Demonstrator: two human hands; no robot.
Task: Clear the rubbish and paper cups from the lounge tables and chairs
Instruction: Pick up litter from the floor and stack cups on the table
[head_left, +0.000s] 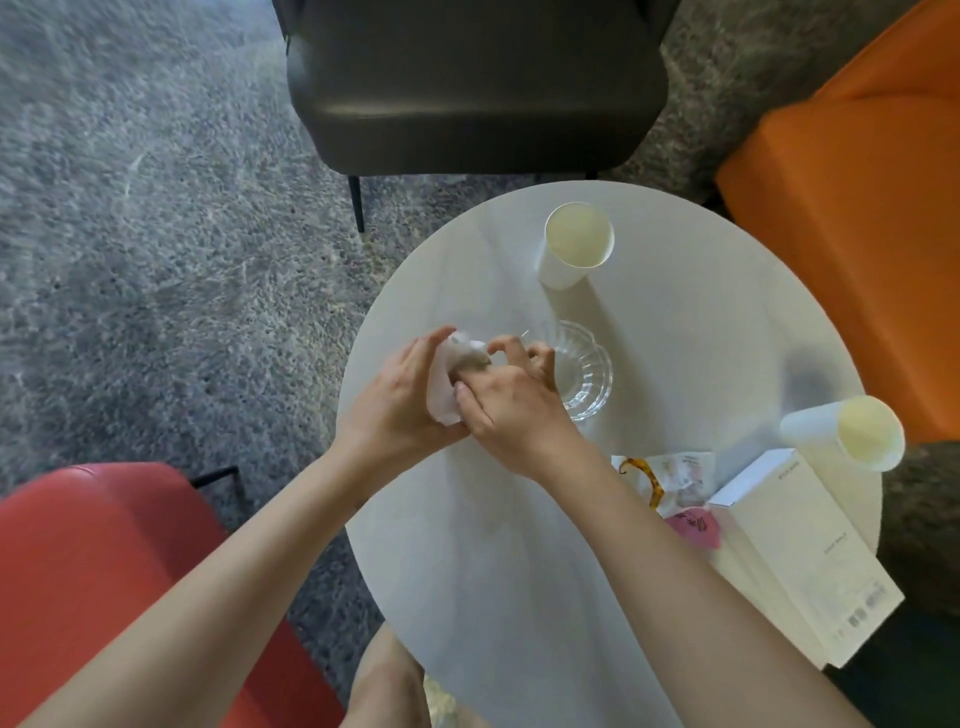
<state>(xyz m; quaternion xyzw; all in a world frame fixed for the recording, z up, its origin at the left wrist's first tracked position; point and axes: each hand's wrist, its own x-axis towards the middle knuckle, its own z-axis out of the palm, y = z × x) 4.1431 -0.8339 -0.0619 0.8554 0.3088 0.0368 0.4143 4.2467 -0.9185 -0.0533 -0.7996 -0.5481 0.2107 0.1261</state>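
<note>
1. Step in hand: gathering loose rubbish off the surface (467, 561). A tissue (441, 387) is being balled up. Judged early, since cups and wrappers are not yet taken.
2. Left grip (400, 400): fingers curled round the tissue, cupping its outer side.
3. Right grip (514, 405): thumb and bent fingers pinch the same tissue from the opposite side.
4. Tissue: white, crumpled, soft-looking; held between both grips, over the surface; partly hidden by them.
5. Bowl (587, 379): clear glass, just beyond the right grip; whether they touch cannot be told.
6. Far cup (576, 244): upright, well ahead of the grips.
7. Edge cup (852, 431): well to the right of the right grip, beside a box (800, 561).
8. Wrappers (675, 478): near the right forearm, against the box.
9. Next move, judged: keep the tissue in one grip, free the other for a cup or the wrappers, and avoid knocking the bowl.
</note>
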